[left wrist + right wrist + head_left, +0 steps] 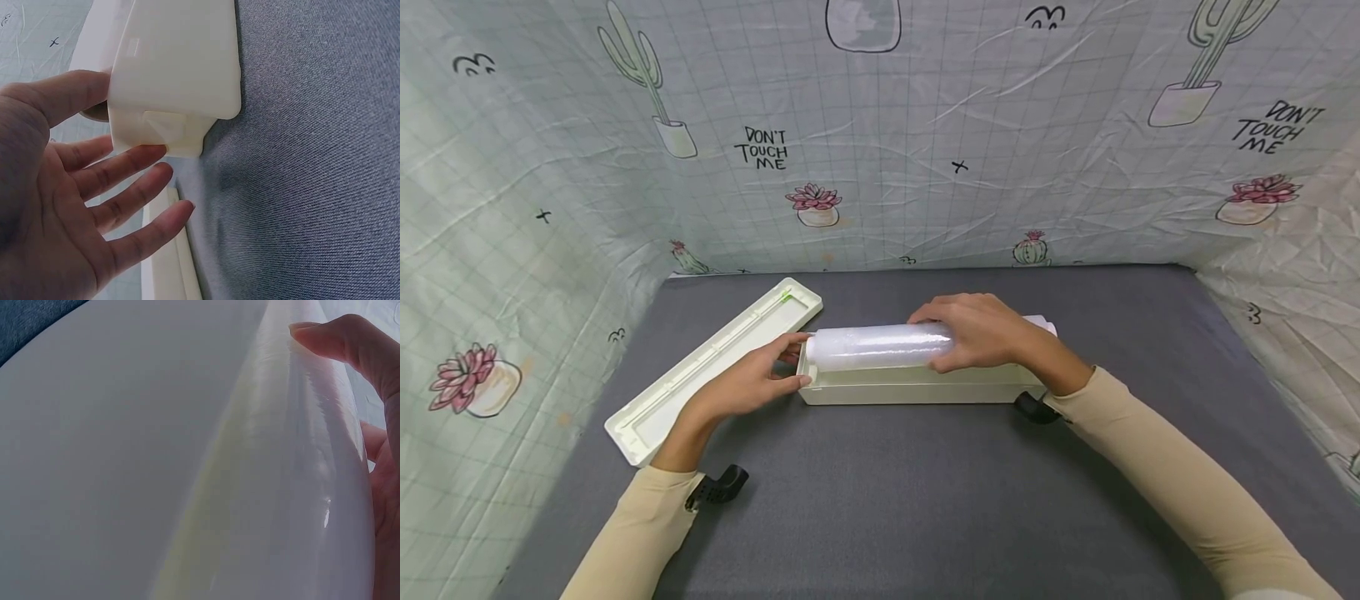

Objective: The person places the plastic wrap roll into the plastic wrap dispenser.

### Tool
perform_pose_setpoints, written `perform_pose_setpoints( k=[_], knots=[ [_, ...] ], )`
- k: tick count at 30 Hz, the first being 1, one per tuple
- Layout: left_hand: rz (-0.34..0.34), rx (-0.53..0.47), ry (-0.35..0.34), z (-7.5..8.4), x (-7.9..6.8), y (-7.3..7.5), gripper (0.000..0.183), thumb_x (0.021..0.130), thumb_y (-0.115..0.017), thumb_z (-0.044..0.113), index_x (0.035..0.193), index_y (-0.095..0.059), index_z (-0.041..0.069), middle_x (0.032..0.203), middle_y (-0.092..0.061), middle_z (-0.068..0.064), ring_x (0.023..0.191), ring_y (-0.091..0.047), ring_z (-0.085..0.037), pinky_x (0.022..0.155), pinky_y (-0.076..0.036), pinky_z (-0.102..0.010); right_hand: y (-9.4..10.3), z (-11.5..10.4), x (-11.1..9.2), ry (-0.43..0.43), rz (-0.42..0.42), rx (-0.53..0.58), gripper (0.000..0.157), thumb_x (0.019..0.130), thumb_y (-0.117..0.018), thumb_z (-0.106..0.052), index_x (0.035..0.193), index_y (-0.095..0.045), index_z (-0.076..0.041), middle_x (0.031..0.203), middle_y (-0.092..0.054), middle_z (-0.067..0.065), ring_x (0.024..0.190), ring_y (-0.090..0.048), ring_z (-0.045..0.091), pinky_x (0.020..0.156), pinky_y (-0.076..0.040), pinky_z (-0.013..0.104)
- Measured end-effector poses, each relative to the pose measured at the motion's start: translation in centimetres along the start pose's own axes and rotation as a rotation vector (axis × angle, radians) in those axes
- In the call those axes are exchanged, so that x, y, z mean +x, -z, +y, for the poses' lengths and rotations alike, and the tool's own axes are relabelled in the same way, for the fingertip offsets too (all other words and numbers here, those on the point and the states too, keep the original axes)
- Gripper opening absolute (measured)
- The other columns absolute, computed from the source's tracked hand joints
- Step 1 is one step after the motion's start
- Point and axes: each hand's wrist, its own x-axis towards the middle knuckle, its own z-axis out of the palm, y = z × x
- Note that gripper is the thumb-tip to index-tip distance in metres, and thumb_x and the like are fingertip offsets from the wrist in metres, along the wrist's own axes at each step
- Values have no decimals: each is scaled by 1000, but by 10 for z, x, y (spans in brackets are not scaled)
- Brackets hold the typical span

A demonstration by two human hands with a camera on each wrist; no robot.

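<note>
A roll of clear plastic wrap [880,346] lies lengthwise at the open top of a long cream dispenser box [917,392]. From above, my right hand [981,332] grips the roll right of its middle; the right wrist view shows the thumb along the shiny film [312,444]. My left hand [756,375] holds the box's left end. Up close in the left wrist view, the thumb is at the upper edge of the box [178,56] and fingertips touch its end, while the other fingers spread loosely. How deep the roll sits is partly hidden by the box's front wall.
Left of the box, the long cream lid [722,367] lies slanted on the dark grey cloth-covered table [887,500], a small green piece [786,294] near its far end. Printed cactus fabric [887,208] hangs behind and on both sides. Each wrist wears a black camera mount [718,487].
</note>
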Motion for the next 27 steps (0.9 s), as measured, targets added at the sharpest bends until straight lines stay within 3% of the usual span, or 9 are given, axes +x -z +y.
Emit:
perform_pose_setpoints(
  k=[10,27],
  knots=[
    [-11,-1,7,4,-1,2,68,99,-69,26,154,-35,5,143,-53,-16,128,-55,-34,95,-52,-47,-3,-10,6,-4,-24,-30,56,78,-76,-41,131,-68,-25,115,-67,-6,88,-61,11,67,-49,33],
    [-20,-18,25,3,0,2,69,99,-68,25,155,-34,5,142,-54,-18,130,-54,-35,96,-52,-48,-12,-14,6,8,-24,-52,58,80,-81,-41,132,-68,-22,122,-70,-1,91,-66,14,68,-52,35]
  ],
)
